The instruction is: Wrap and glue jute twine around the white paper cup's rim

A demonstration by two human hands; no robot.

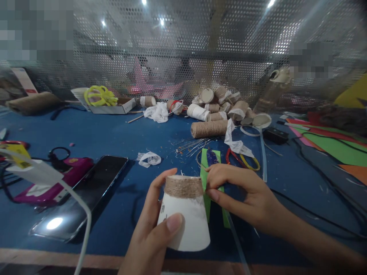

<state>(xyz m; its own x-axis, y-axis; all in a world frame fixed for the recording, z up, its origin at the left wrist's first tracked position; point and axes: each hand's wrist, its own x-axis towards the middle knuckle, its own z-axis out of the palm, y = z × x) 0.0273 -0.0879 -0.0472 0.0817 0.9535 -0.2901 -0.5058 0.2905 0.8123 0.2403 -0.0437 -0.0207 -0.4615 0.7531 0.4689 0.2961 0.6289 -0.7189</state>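
My left hand (155, 233) is wrapped round a white paper cup (192, 225), its thumb pressed on the front wall. The cup is upside down, and brown twine (183, 187) is wound in rows about its narrow upper end. My right hand (241, 187) is closed in a pinch at the cup's right side, on the loose end of the twine, which loops up behind the fingers. Just behind this hand lie green strips (205, 160) and a dark blue glue gun (212, 156), partly covered by the hand.
A twine spool (209, 129), thin wires (190, 146) and a pile of twine-wrapped cups (218, 107) lie farther back. Scissors (243, 160) lie right of centre. At left are a phone (86, 194), a magenta power bank (69, 175) and a white cable (83, 206). Coloured sheets (335, 141) lie right.
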